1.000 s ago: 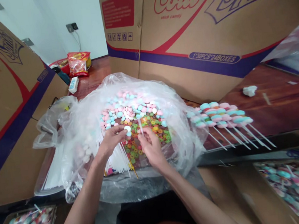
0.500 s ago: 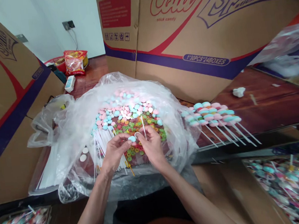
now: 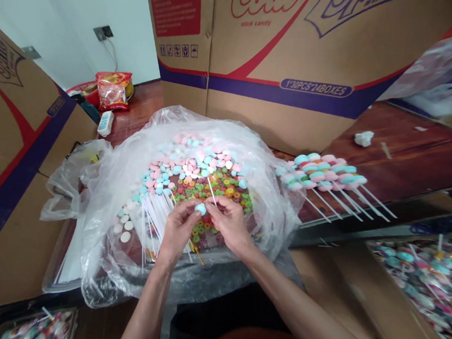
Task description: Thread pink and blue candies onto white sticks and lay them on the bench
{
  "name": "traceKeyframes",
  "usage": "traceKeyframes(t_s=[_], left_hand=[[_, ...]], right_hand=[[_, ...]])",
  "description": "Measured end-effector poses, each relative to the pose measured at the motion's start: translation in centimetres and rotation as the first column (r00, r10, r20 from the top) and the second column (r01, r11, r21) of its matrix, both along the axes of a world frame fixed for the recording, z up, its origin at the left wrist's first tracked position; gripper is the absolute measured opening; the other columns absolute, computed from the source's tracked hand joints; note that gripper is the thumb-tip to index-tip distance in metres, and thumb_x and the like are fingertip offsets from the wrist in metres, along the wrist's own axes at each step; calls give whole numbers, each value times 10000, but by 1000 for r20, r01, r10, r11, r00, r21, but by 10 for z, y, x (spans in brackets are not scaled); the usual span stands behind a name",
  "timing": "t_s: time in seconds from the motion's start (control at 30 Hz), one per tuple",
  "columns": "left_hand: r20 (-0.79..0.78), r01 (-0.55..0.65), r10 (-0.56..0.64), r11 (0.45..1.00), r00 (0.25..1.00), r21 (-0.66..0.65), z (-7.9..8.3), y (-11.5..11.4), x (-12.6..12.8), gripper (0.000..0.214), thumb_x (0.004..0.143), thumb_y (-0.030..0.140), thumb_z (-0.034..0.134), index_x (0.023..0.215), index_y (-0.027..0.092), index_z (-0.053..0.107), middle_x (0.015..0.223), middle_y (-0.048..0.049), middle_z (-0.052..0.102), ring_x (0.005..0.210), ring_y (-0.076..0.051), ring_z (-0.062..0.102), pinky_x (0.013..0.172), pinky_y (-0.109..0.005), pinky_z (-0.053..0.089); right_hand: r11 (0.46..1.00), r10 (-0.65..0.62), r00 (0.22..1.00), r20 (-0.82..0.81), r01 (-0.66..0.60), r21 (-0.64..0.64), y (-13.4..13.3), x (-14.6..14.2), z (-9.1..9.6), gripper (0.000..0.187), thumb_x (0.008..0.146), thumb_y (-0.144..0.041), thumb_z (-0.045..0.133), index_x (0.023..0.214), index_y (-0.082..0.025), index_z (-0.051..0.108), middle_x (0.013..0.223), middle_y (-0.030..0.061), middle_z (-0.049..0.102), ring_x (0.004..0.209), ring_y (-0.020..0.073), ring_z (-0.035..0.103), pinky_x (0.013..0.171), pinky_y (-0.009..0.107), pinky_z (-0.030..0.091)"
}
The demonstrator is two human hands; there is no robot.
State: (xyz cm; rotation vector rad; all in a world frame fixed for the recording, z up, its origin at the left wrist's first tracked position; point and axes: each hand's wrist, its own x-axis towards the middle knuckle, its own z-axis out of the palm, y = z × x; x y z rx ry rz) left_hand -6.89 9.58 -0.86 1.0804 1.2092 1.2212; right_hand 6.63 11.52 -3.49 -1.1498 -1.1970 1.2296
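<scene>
My left hand (image 3: 181,225) pinches a round pale-blue candy (image 3: 200,209) between thumb and fingertips. Close beside it, my right hand (image 3: 229,219) is closed on a white stick (image 3: 211,189) that points up and away from me. The fingertips of both hands nearly meet, and whether candy and stick touch is hidden. Beneath them lie small ring-shaped gummies (image 3: 228,190) in green, red and orange. Pink, blue and white marshmallow-like candies (image 3: 192,167) are heaped behind these. A bundle of white sticks (image 3: 155,218) lies beside my left hand.
Clear plastic sheeting (image 3: 122,157) surrounds the candies. Finished candy sticks (image 3: 325,171) lie at the right table edge. Large cartons (image 3: 268,108) stand behind and at the left. Boxes of wrapped candy (image 3: 441,277) sit low on both sides, and a red snack packet (image 3: 114,89) lies behind.
My hands have drawn slightly closer together. The white stick has shifted a little left and tilts more, and the blue candy has been turned between my left fingers.
</scene>
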Motion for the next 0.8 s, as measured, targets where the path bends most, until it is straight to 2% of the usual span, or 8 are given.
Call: traceKeyframes(t_s=[0.1,0.17,0.23,0.37,0.47,0.6,0.7,0.8], left_hand=[[70,50,-47,998,996,-35,1,-1,1,354,755,370,788,1064,199,756,1134,-70,740,1068,-218,655,992,-349,484],[109,21,-15,998,994,-55,0,-1,2,390,716,368,819,1067,207,760,1130,-60,749,1072,-221,658,1000,-357,483],[120,-44,53,997,991,-70,-2,-1,3,407,684,361,840,1053,208,764,1095,-49,758,1043,-214,663,983,-350,491],[121,-150,158,986,980,-74,-5,0,1,382,672,342,841,1018,195,769,1009,-40,767,932,-185,668,903,-317,506],[136,-213,219,975,966,-57,-6,1,0,382,670,327,833,1023,195,768,1000,-37,768,922,-178,663,894,-308,498],[130,-253,258,966,957,-50,-6,1,1,378,698,320,803,1050,191,758,1007,-35,762,918,-173,662,898,-301,494],[99,-276,279,960,955,-51,-6,0,3,376,740,331,763,1088,189,739,956,-29,755,837,-161,665,842,-296,509],[65,-274,276,961,959,-39,-8,-1,4,358,770,316,734,1106,194,726,987,-29,751,864,-167,674,844,-293,514]], right_hand=[[999,-1,998,-56,-1,-39,0,0,4,279,856,-436,623,874,-173,717,614,-29,554,495,98,448,457,215,328],[999,24,999,-30,-26,-48,-1,2,9,287,866,-432,610,889,-170,726,651,-15,588,533,111,485,482,220,360],[999,51,997,54,-50,-19,-3,7,16,296,887,-424,587,921,-167,729,728,13,642,622,140,557,553,237,424],[983,54,949,311,-105,149,-14,22,30,313,947,-354,489,1012,-171,735,898,74,706,852,206,640,766,306,490],[966,85,913,400,-173,190,-26,29,36,337,956,-281,445,1073,-171,742,791,52,691,744,185,634,719,292,487],[968,136,898,418,-210,136,-39,29,36,358,950,-256,452,1127,-151,745,600,-5,606,537,138,554,569,244,446],[967,145,890,433,-221,129,-44,27,34,352,943,-251,458,1104,-155,756,570,-13,598,494,126,530,548,236,436],[972,142,896,421,-207,111,-44,23,32,332,941,-258,463,1055,-175,764,560,-15,594,473,123,514,523,234,424]])
